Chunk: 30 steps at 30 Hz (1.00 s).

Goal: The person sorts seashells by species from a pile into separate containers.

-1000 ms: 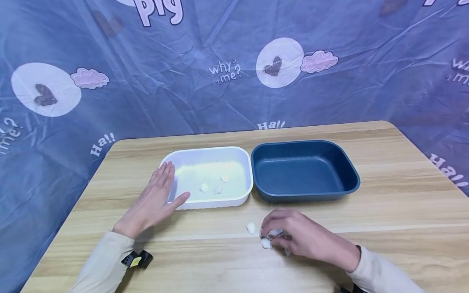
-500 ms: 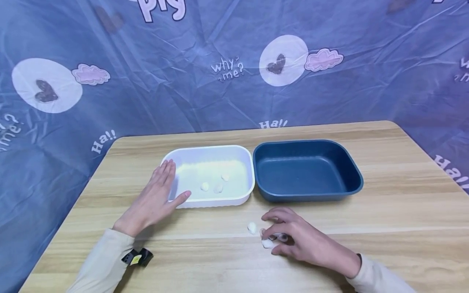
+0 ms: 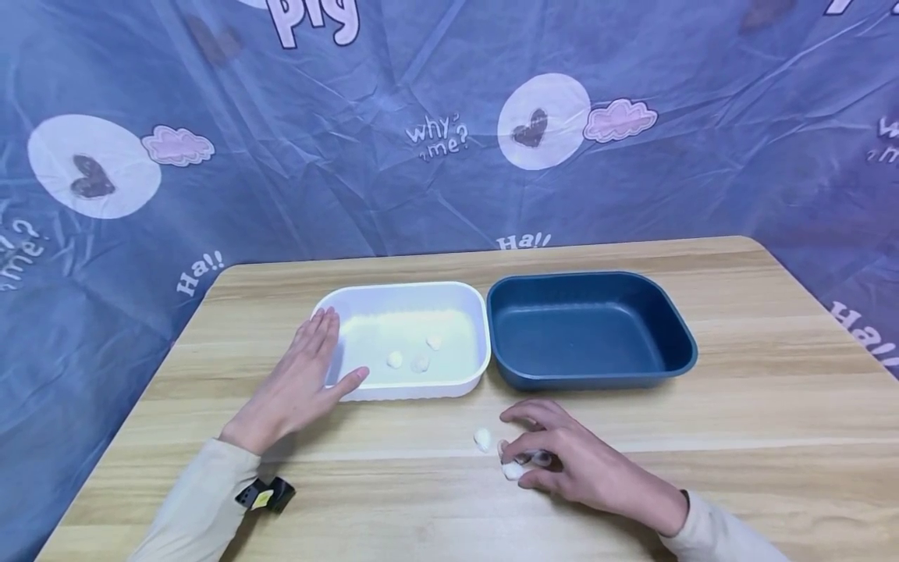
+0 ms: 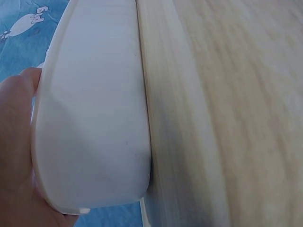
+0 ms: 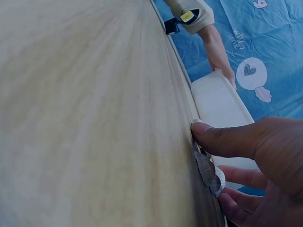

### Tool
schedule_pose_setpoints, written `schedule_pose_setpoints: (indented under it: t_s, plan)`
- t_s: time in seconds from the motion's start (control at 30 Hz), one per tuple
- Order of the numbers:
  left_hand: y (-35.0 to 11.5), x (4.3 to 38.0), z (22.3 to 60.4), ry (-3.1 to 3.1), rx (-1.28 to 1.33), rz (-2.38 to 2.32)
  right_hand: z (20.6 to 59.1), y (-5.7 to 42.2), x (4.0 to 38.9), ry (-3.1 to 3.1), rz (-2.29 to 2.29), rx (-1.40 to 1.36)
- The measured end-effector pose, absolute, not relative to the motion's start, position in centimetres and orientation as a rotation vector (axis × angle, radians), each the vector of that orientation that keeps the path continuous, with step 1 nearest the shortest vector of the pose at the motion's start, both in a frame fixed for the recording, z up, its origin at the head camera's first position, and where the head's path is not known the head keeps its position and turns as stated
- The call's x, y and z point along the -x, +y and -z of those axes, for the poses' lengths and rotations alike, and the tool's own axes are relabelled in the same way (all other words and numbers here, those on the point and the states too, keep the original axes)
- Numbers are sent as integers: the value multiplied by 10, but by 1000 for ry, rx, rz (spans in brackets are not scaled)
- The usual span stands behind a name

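My left hand (image 3: 298, 382) rests on the left end of the white tray (image 3: 406, 390), fingers straight along the rim and thumb over the front edge. In the left wrist view the tray's outer wall (image 4: 94, 109) fills the middle beside part of that hand. Three pale seashells (image 3: 395, 360) lie inside the tray. On the table, my right hand (image 3: 586, 464) is over a small cluster of seashells (image 3: 514, 471), thumb and fingers spread apart. Its fingers partly hide the cluster. In the right wrist view, ribbed shells (image 5: 205, 169) lie beside the fingers. A single white seashell (image 3: 482, 439) lies left of the cluster.
A dark blue tray (image 3: 590, 382) stands to the right of the white one, their ends nearly touching. Both sit on the wooden table (image 3: 393, 484). A blue printed cloth (image 3: 365, 179) hangs behind the table's back edge.
My right hand's thumb and fingers have spread apart over the seashells, and its forefinger has lifted. The left hand has stayed on the white tray. The head view has shifted slightly.
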<state>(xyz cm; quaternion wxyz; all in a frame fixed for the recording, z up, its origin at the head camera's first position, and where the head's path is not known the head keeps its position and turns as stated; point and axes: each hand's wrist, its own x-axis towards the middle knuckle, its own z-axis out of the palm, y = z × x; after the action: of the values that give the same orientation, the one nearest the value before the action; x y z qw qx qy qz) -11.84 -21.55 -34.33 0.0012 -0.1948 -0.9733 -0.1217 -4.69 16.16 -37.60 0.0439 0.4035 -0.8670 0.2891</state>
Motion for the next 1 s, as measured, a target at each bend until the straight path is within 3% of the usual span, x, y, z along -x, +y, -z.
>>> schedule_pose_setpoints:
  t_s: [1.0]
  plan:
    - [-216, 120, 347, -3047, 620, 383, 380, 167, 50, -2679, -949, -1265]
